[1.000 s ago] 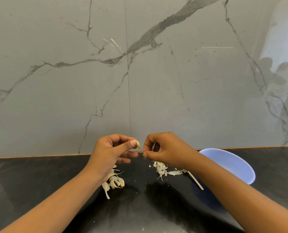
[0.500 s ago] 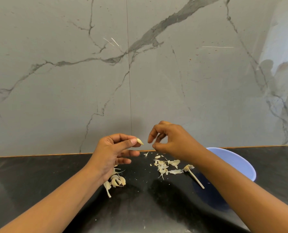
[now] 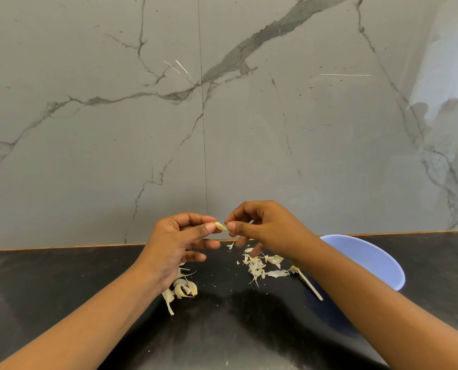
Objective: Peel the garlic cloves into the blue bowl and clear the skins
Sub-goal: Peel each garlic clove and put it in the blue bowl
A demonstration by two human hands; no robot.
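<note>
right hand (image 3: 270,231) has come back to the clove (image 3: 220,226) after swinging clear half a second ago, and its thumb and forefinger pinch the pointed tip. i judge one scrap of skin has been shed and the next pull is about to start, so peeling is unfinished. the clove lies nearly level, its long axis running left to right, tip dipping slightly toward the right hand, held in the air above the back edge of the counter (image 3: 62,289). left hand (image 3: 174,244) pinches the blunt end between thumb and forefinger. skins (image 3: 255,265) lie scattered below, and the blue bowl (image 3: 393,265) sits toward the counter's right edge.
</note>
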